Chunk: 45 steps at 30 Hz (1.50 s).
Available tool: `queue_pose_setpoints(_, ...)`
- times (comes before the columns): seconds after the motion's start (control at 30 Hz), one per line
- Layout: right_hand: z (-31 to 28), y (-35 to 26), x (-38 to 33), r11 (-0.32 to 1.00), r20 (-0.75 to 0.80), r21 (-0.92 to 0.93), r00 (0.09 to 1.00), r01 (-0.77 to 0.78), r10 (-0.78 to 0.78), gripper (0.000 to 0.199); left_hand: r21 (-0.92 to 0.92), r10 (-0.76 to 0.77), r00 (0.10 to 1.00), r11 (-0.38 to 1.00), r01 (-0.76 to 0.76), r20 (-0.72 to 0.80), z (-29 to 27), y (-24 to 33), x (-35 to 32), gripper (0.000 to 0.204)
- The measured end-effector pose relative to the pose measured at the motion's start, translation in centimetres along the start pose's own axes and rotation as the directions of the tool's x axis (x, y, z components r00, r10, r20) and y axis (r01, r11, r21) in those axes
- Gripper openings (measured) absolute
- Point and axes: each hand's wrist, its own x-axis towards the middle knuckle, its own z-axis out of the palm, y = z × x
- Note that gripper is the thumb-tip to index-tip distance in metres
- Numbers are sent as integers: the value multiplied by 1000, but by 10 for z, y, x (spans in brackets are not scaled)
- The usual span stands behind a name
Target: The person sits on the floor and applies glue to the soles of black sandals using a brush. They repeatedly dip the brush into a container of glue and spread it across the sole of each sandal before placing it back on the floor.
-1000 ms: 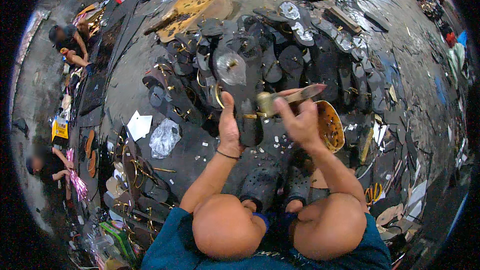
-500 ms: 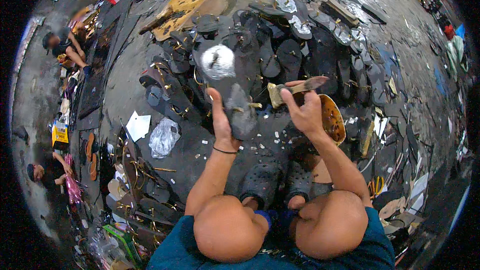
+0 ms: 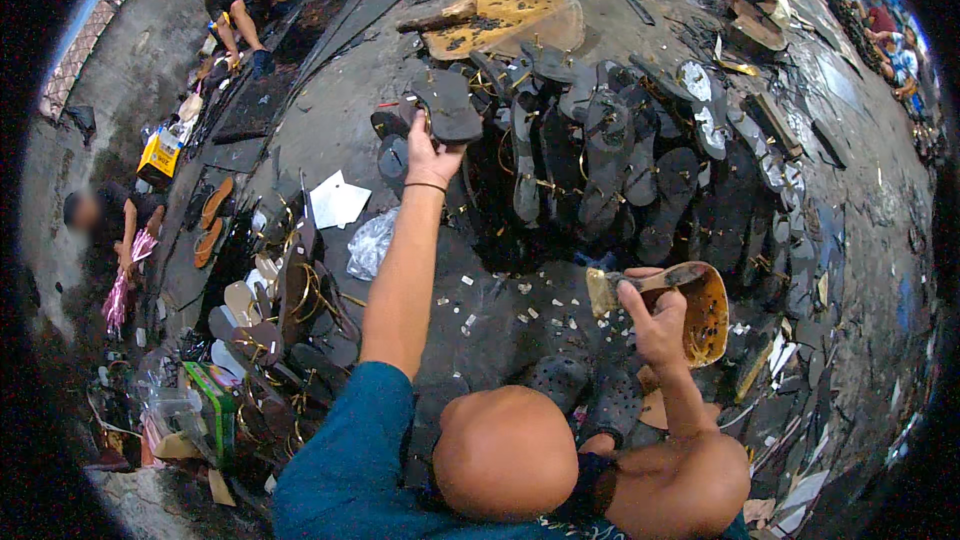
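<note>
My left hand (image 3: 432, 155) reaches far forward with its fingers round the near end of a dark sandal (image 3: 447, 108). That sandal is at the left end of a crowded row of dark sandals (image 3: 605, 155), several of them standing on edge with gold-coloured straps. In my right hand (image 3: 660, 325) is a brush with a wooden handle (image 3: 686, 275) and pale, stiff-looking bristles (image 3: 602, 292). The brush is over the near left rim of a tan tub (image 3: 716, 310) with dark specks inside.
Beyond the sandals lies a yellowish speckled tray (image 3: 510, 15). A clear plastic bag (image 3: 372, 245) and white sheets (image 3: 340, 200) lie at left, near another pile of sandals (image 3: 290, 310). White scraps (image 3: 530, 315) dot the floor. Two people sit farther left.
My left hand has moved forward and left with a sandal, reaching the row's left end. My right hand has come down and nearer the tub, still holding the brush. The view has shifted.
</note>
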Motion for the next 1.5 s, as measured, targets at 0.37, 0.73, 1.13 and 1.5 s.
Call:
queue_pose_setpoints(0.37,-158,111,9,822,-438,-557,883,-118,-170,34,422,420,882,-774,472,-215,-278,308,-194,124)
queue_pose_setpoints(0.73,-186,50,-48,407,-357,-828,922,-386,149,31,781,-1,941,-557,-282,340,-17,48,-239,56)
queue_pose_setpoints(1.13,-216,31,-117,907,-60,-192,927,-375,371,27,835,-357,830,-195,-514,428,-101,-134,-262,37)
queue_pose_setpoints(1.5,-141,-30,-9,592,-64,796,957,-122,284,26,628,-650,658,-342,-699,379,-85,-242,-189,66)
